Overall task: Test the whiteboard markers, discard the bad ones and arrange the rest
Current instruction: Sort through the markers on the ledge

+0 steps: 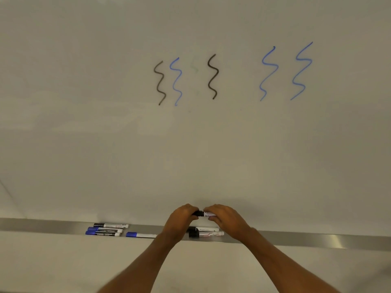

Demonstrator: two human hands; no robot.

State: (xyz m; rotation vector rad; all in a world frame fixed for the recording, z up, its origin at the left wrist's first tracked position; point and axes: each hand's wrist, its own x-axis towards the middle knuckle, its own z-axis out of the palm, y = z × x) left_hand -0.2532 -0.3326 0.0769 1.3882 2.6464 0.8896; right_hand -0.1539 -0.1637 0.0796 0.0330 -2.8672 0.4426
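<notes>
Whiteboard point(105, 144): fills your view. Five test squiggles point(212, 77) at 12 to 1 o'clock: black, blue, black, blue, blue.
Metal tray point(317, 240), 6 o'clock: three markers point(105, 230) bunched at 7 o'clock, one blue-capped marker point(140, 235) just right of them, two black-capped markers point(206, 231) between your wrists.
Black marker point(203, 214): level above the tray, your left hand point(182, 220) curled round its cap end, your right hand point(226, 218) round its white barrel.
</notes>
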